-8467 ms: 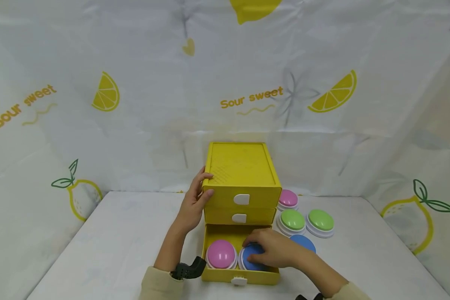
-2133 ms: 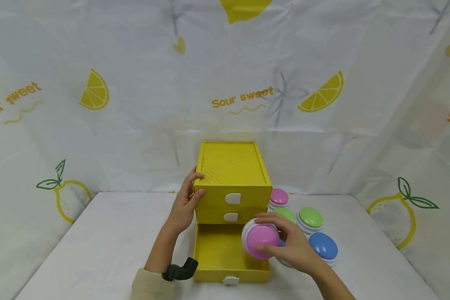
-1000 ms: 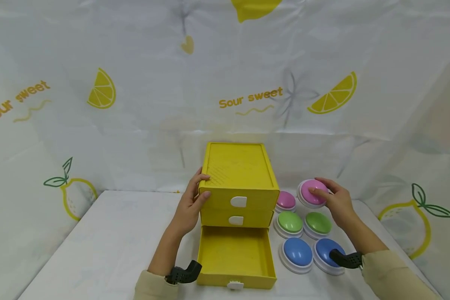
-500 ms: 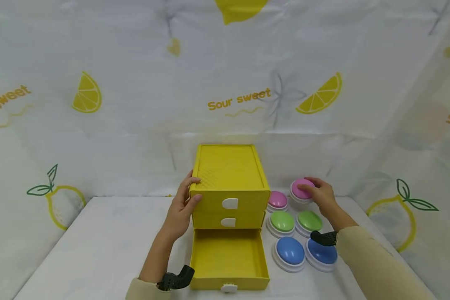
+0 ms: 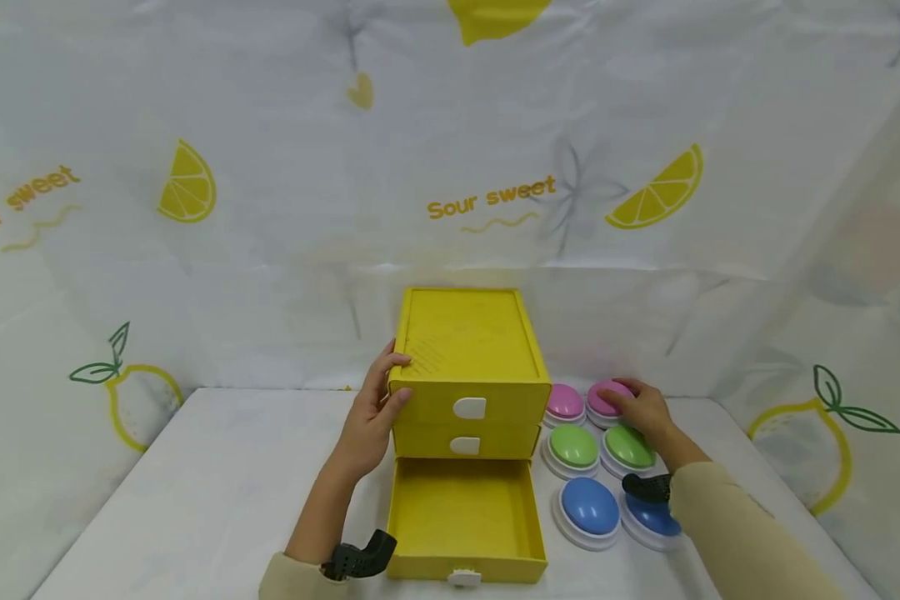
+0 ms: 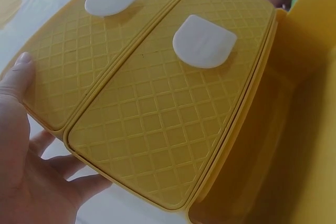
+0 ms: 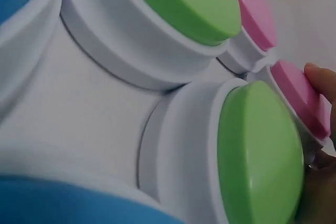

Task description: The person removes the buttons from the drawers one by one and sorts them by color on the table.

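Observation:
My left hand [image 5: 367,421] holds the left side of a yellow drawer unit [image 5: 468,333], thumb on the front and a finger over the top edge. The unit's bottom drawer [image 5: 427,568] is pulled out, its bare floor showing; the two above are closed. At the back right, my right hand [image 5: 647,412] grips a pink push button [image 5: 602,397] with a white base, down at table level behind a green button [image 5: 630,447]. In the right wrist view, fingertips touch the rim of this pink button [image 7: 296,95]; part of the hand is cut off.
A second pink button [image 5: 565,401] and another green one [image 5: 573,446] stand right of the unit. Nearer are two blue buttons [image 5: 589,505], one partly under the right wrist's black camera [image 5: 648,487]. A lemon-print cloth [image 5: 292,250] hangs behind the white table [image 5: 240,483].
Earlier, the drawer held a pink and a blue button. My right hand has carried the pink one from the drawer to the back right and lowered it. My left hand stays on the unit.

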Tool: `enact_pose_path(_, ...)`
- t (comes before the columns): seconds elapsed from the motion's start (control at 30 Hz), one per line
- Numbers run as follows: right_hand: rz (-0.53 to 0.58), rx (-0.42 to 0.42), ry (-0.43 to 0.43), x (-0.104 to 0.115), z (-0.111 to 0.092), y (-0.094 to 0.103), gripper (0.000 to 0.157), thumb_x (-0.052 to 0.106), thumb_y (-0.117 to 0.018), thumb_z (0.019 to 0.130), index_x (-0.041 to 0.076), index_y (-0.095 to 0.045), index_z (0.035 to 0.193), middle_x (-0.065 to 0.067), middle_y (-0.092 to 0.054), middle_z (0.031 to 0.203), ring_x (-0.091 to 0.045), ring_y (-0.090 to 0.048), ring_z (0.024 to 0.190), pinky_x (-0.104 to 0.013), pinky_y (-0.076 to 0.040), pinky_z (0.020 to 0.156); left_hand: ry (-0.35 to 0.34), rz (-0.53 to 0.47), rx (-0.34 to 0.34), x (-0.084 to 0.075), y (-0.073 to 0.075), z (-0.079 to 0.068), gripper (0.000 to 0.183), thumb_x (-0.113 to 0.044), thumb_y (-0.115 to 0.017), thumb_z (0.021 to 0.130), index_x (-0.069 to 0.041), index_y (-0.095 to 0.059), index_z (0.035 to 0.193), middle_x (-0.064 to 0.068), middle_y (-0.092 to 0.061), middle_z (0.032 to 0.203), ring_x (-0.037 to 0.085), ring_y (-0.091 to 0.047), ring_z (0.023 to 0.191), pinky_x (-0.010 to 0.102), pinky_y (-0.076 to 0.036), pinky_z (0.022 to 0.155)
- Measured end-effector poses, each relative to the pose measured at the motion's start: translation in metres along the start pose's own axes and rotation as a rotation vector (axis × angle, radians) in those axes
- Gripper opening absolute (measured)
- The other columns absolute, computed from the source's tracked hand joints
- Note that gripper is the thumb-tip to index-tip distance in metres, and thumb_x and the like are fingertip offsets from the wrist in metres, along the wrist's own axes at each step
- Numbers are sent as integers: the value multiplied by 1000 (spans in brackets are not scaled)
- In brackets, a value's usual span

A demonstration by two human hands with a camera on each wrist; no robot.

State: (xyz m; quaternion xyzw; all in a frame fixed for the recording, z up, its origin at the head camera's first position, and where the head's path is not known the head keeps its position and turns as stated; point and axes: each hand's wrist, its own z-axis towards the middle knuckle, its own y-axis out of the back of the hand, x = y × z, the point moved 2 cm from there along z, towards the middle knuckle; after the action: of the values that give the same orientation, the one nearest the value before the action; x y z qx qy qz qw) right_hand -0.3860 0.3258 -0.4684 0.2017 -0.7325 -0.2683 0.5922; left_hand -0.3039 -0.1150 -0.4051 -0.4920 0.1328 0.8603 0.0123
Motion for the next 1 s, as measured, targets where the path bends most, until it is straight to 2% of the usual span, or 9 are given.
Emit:
enact_pose_path(0.17, -123, -9, 50, -3, -3, 2, 80, 57, -51, 101, -6, -39, 149, -37, -39, 150, -52, -41, 133, -64, -36, 114, 1, 0, -2, -1, -1, -1, 35, -18, -48, 108, -21, -40, 142, 3, -9, 172, 40, -13, 158, 70, -22, 119)
enact_pose_path(0.33, -204, -117, 85, -3, -12, 5, 79, 57, -55, 99, -8, -46, 143, -36, -47, 145, -54, -46, 130, -63, -40, 110, 2, 1, 3, -3, -2, -1, 35, -19, -47, 108, -21, -40, 142, 2, -9, 172, 41, -12, 157, 71, -22, 119)
enact_pose_path(0.43, -227, -144, 114, 0, -17, 3, 79, 56, -59, 97, -9, -48, 142, -37, -49, 143, -53, -48, 128, -62, -42, 109, -3, 4, 4, -3, -1, -1, 35, -19, -47, 108, -20, -40, 142, 3, -9, 172, 42, -12, 157, 72, -22, 118)
enact_pose_path(0.63, -284, -118, 177, 2, -22, -2, 71, 42, -63, 98, -10, -46, 143, -39, -49, 142, -55, -50, 128, -62, -44, 108, -11, 18, -8, -2, 2, -1, 35, -18, -48, 108, -20, -40, 142, 6, -10, 172, 42, -14, 157, 72, -24, 117)
enact_pose_path(0.77, -280, -120, 179, 2, -23, -1, 67, 35, -63, 99, -10, -44, 144, -39, -46, 144, -56, -46, 132, -63, -41, 110, -10, 23, -2, -1, 2, 0, 36, -18, -48, 108, -21, -39, 143, 6, -9, 172, 42, -14, 157, 71, -23, 118)
enact_pose_path(1.0, -284, -103, 187, -3, -25, 1, 66, 33, -65, 98, -9, -43, 144, -39, -45, 145, -57, -45, 132, -64, -41, 110, -2, 17, 1, -1, 0, -1, 36, -19, -48, 108, -21, -40, 143, 3, -9, 172, 41, -15, 157, 71, -24, 118)
